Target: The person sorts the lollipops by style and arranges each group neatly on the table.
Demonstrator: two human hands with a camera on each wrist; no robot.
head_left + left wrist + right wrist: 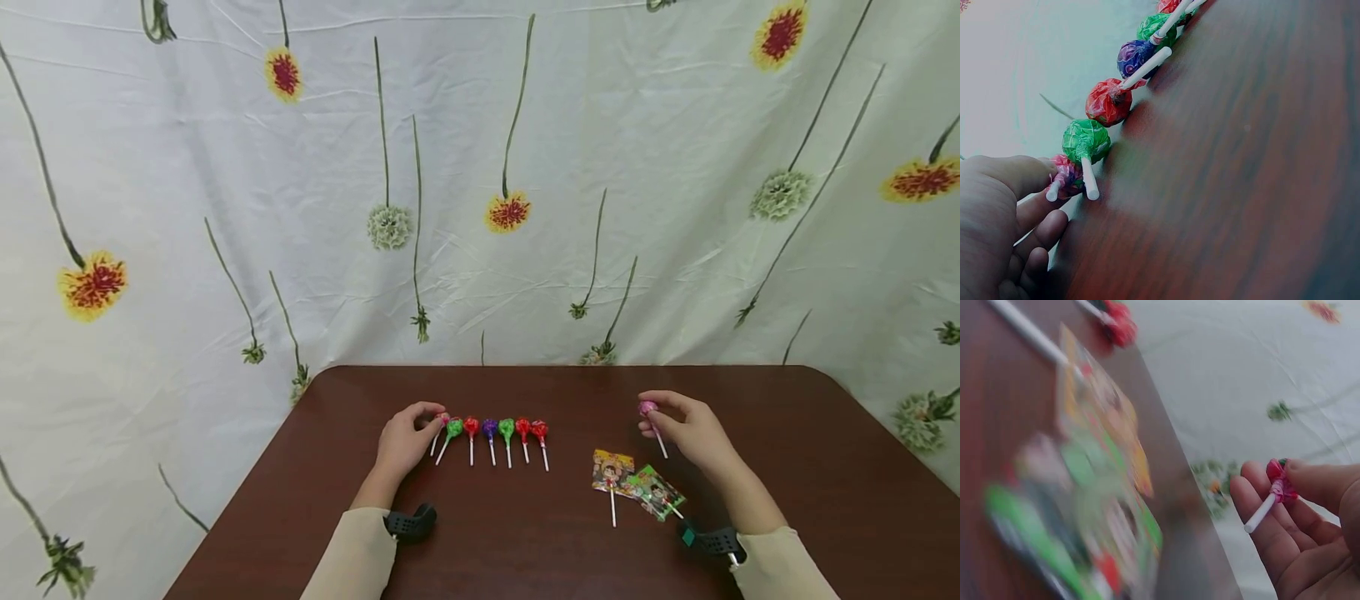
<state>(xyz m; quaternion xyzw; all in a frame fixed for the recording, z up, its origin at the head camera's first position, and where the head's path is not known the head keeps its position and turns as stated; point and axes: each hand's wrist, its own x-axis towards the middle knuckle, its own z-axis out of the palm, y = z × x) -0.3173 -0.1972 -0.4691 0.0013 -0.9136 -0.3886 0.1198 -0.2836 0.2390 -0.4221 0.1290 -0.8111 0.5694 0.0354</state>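
On the left of the table, my left hand (405, 439) pinches a pink lollipop (1067, 173) between thumb and fingers, at the end of a row of lollipops. A green lollipop (1085, 139) lies right beside it, then a red lollipop (1109, 103), a purple lollipop (490, 428), another green one and two more reds, sticks toward me. Off to the right, my right hand (693, 435) holds a second pink lollipop (1279, 485) between thumb and fingers, its white stick hanging down and clear of the row.
Between the row and my right forearm lie a yellow-wrapped flat lollipop (612, 471) and a green-wrapped one (655, 492), overlapping at their edges. The dark brown table (480, 542) ends at a white flower-print cloth (450, 300). Black bands circle both wrists.
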